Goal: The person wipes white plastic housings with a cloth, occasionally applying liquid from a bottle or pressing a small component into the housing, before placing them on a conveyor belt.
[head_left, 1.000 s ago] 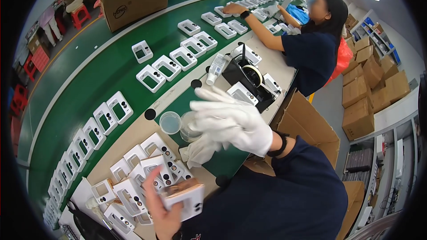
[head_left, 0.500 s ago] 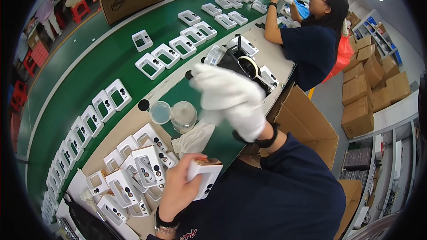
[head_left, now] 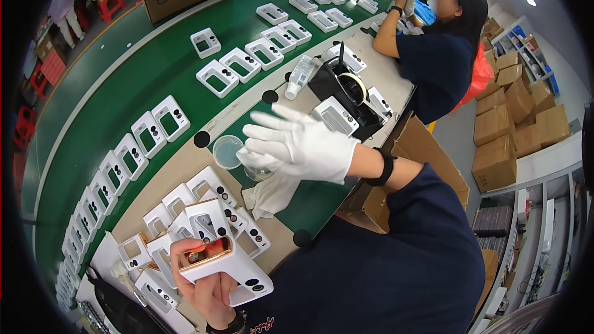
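Observation:
My left hand (head_left: 207, 294), bare, is closed around a white plastic housing (head_left: 250, 277) with a rectangular opening, two dark round spots and a shiny copper-coloured end. The piece is tilted, just above a heap of similar white housings (head_left: 207, 182) on the table. My right hand (head_left: 303, 148) wears a white glove. Its fingers are stretched out and hold nothing. It hovers over a clear round container (head_left: 258, 174), hiding most of it. A round translucent lid (head_left: 228, 152) lies beside the fingertips, and a crumpled white cloth (head_left: 272, 195) lies below the glove.
A green conveyor (head_left: 179, 74) curves past on the far side, carrying rows of white housings. Beyond my right hand are a black tape dispenser (head_left: 337, 83) and a white bottle (head_left: 300, 77). An open carton (head_left: 427, 154) stands at right; a co-worker (head_left: 433, 68) sits farther along.
My left hand has moved left and turned the housing, so its copper-coloured end shows more. The gloved right hand, blurred before, has shifted left and spread its fingers.

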`<state>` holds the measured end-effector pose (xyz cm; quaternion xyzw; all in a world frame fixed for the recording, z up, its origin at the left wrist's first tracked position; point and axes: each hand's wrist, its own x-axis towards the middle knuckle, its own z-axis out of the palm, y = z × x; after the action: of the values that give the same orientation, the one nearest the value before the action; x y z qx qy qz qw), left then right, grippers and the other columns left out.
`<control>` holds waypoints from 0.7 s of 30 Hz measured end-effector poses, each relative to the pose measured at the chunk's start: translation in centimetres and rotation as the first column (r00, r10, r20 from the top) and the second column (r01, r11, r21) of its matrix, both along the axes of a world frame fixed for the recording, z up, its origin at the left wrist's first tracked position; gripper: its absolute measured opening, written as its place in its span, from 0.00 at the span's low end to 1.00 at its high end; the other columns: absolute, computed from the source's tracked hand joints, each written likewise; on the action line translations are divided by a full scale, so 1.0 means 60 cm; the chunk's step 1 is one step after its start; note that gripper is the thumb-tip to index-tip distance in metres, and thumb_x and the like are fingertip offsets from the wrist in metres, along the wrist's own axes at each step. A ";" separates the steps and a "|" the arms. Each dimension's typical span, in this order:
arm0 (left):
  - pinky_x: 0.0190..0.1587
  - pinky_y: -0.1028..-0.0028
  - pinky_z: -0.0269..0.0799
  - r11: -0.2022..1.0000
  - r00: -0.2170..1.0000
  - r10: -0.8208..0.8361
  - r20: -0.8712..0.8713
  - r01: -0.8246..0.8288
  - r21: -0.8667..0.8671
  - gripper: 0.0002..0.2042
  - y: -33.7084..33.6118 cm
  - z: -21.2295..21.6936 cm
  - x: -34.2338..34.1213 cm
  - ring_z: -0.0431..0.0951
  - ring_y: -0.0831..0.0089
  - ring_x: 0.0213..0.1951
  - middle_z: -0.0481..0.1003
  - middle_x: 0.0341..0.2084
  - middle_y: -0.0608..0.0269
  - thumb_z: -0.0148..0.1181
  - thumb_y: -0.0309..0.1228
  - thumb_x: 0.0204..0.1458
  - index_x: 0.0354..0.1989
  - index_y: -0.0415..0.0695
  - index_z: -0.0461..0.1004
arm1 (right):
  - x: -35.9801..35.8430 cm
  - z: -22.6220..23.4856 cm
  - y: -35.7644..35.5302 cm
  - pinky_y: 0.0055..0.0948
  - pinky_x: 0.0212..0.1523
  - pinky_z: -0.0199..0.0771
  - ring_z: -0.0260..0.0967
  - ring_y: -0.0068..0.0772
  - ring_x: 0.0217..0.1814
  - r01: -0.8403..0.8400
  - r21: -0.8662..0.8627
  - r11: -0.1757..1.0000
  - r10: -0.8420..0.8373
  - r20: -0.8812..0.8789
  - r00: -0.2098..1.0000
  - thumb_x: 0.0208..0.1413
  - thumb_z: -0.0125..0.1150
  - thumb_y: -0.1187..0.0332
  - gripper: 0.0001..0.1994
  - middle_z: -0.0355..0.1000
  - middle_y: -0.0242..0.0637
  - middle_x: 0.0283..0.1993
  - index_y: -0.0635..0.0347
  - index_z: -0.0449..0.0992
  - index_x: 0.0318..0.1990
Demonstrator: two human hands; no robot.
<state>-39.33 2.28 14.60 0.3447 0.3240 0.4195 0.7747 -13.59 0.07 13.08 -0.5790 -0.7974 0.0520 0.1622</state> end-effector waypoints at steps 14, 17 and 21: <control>0.07 0.86 0.40 0.983 0.984 0.083 0.155 -0.055 -0.174 0.18 0.020 -0.011 -0.028 0.46 0.87 0.05 0.60 0.10 0.67 0.39 0.18 0.40 0.45 0.37 0.57 | -0.026 0.018 0.010 0.43 0.58 0.50 0.57 0.45 0.56 -0.033 -0.030 0.999 0.037 0.122 0.992 0.46 0.47 0.71 0.19 0.58 0.43 0.55 0.53 0.65 0.49; 0.08 0.85 0.42 0.986 0.992 0.090 0.088 -0.076 -0.147 0.20 0.030 -0.005 -0.016 0.46 0.86 0.05 0.56 0.08 0.69 0.38 0.22 0.42 0.48 0.38 0.56 | -0.032 -0.002 0.012 0.43 0.58 0.50 0.58 0.45 0.55 0.032 -0.071 0.997 -0.042 -0.135 0.990 0.48 0.45 0.71 0.17 0.60 0.44 0.54 0.54 0.66 0.49; 0.09 0.83 0.43 0.989 0.945 0.081 0.316 -0.038 -0.141 0.19 0.024 -0.001 -0.022 0.46 0.84 0.05 0.54 0.08 0.69 0.38 0.29 0.47 0.49 0.38 0.57 | -0.029 0.045 0.019 0.42 0.56 0.53 0.58 0.46 0.54 -0.017 -0.018 1.000 0.018 0.069 0.997 0.49 0.45 0.70 0.15 0.60 0.44 0.53 0.56 0.67 0.46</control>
<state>-40.68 3.72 14.54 0.2096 0.2311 0.4707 0.8253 -15.34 1.22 15.80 -0.5748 -0.8071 0.0400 0.1290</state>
